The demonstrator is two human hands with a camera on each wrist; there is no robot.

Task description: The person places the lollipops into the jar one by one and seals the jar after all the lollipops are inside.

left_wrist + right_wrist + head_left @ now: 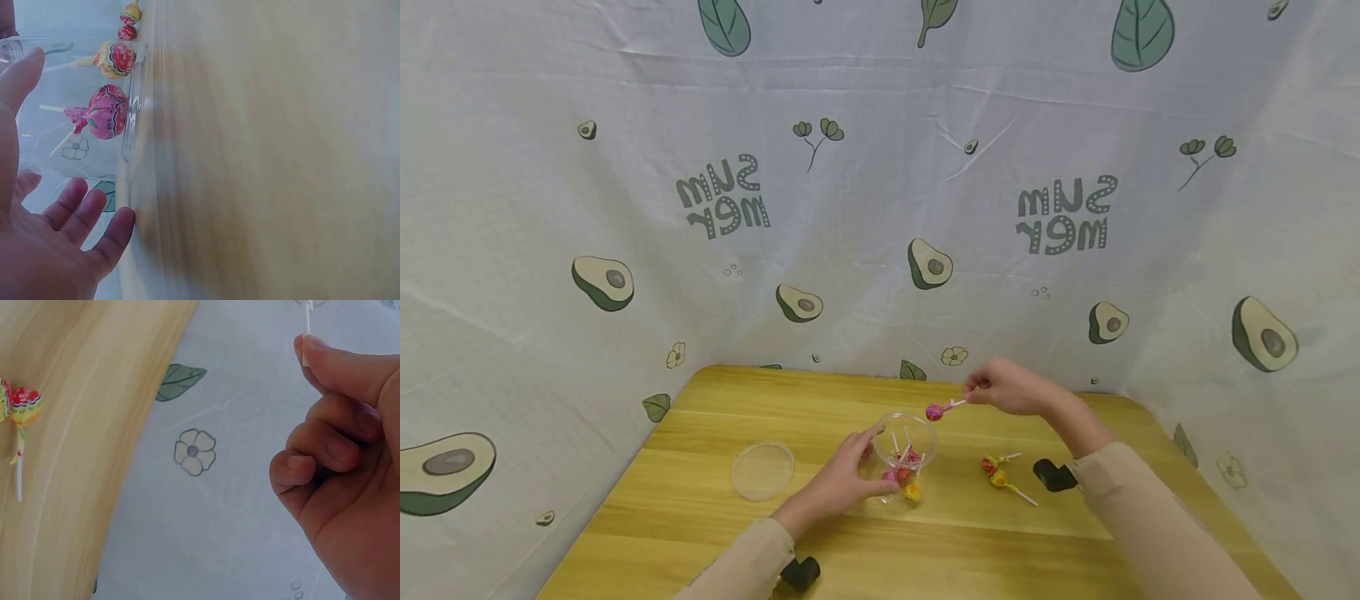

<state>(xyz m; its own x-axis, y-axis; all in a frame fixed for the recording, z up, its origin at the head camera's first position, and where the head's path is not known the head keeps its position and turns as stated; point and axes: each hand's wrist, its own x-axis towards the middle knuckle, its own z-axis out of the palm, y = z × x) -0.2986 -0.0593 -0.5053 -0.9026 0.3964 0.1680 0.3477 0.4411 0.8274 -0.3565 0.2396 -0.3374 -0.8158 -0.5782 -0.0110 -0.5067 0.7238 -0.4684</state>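
A clear plastic jar (pixel 925 446) stands on the table with several wrapped lollipops inside, pink, red and yellow. My left hand (pixel 850 477) holds it from the left, thumb on the near side; in the left wrist view the other fingers (pixel 81 206) spread loosely beside the wall. Between thumb and forefinger, my right hand (pixel 1009 387) pinches the white stick of a pink-purple lollipop (pixel 935 412), its head hanging just right of the jar's open mouth. The right wrist view shows only the stick (pixel 306 331) in the pinch.
Two lollipops, one red and yellow (pixel 989 465) and one yellow (pixel 998 479), lie on the wooden table (pixel 685 500) right of the jar. A clear round lid (pixel 763 472) lies to the left. Patterned cloth (pixel 865 208) hangs behind and at both sides.
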